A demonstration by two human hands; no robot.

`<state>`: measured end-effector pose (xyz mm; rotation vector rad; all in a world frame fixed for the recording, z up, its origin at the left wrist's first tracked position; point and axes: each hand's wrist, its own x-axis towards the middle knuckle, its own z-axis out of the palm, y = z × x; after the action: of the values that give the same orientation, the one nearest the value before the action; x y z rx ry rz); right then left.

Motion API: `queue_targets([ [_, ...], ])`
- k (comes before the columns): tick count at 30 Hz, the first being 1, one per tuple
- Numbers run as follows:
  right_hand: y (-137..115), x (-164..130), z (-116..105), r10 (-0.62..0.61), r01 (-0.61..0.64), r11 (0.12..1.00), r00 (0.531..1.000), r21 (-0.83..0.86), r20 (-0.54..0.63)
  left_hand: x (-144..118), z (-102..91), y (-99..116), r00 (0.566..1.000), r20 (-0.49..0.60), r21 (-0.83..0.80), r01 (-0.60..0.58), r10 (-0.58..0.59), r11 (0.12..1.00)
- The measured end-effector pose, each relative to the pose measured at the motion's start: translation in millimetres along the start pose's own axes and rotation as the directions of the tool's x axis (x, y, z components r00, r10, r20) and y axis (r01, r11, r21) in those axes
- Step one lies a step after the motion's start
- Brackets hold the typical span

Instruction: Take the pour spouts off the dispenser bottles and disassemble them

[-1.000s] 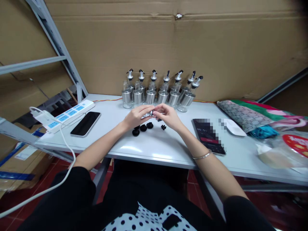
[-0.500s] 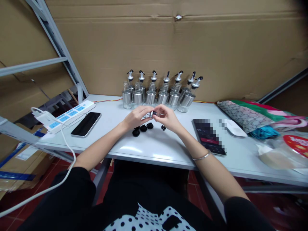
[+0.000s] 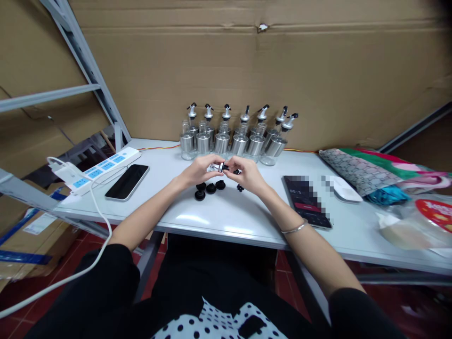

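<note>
Both hands meet above the middle of the white table [image 3: 247,221]. The left hand [image 3: 197,170] and the right hand [image 3: 247,173] pinch a small silver and black spout [image 3: 221,166] between their fingertips, the left gripping its silver end, the right its black tip. Just below, at 6 o'clock, three black caps [image 3: 210,188] lie in a row, with a tiny black piece [image 3: 240,188] beside them. At 12 o'clock stands a row of bottles [image 3: 236,136] with spouts. A dark phone [image 3: 126,181] lies at 9 o'clock, another phone [image 3: 306,200] at 3 o'clock.
</note>
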<state>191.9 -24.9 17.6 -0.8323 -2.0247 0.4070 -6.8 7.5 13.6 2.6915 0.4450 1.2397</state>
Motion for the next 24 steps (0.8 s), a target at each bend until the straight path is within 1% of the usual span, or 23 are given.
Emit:
queue_targets([
  [3,5.4,0.4,2.9,-0.123,0.124,0.984,0.992,-0.129,0.017,-0.3,-0.9,-1.8,0.995,0.041,-0.063,0.093,-0.091,0.994],
  [6,9.4,0.9,5.4,-0.241,0.249,0.939,0.968,-0.235,0.064,0.4,-3.5,-2.3,0.979,0.077,-0.131,0.200,-0.191,0.971],
  [9,11.2,2.1,6.7,-0.313,0.349,0.863,0.937,-0.364,0.156,1.4,-5.9,-3.5,0.946,0.116,-0.210,0.321,-0.302,0.924],
  [12,11.3,3.6,7.6,-0.351,0.425,0.764,0.905,-0.486,0.239,1.7,-6.3,-6.5,0.904,0.138,-0.338,0.427,-0.405,0.839],
  [15,9.6,3.9,8.6,-0.364,0.457,0.708,0.889,-0.538,0.276,2.0,-7.4,-8.5,0.867,0.197,-0.456,0.494,-0.457,0.740],
  [19,4.6,2.9,9.9,-0.393,0.493,0.664,0.870,-0.562,0.299,3.5,-13.6,-6.5,0.824,0.314,-0.519,0.566,-0.472,0.641],
  [22,0.8,2.6,9.7,-0.398,0.500,0.662,0.866,-0.559,0.303,4.7,-19.1,-4.0,0.805,0.352,-0.521,0.593,-0.479,0.614],
  [24,-0.4,2.5,8.8,-0.399,0.486,0.690,0.874,-0.537,0.277,5.0,-21.0,-3.1,0.805,0.348,-0.502,0.593,-0.481,0.629],
])
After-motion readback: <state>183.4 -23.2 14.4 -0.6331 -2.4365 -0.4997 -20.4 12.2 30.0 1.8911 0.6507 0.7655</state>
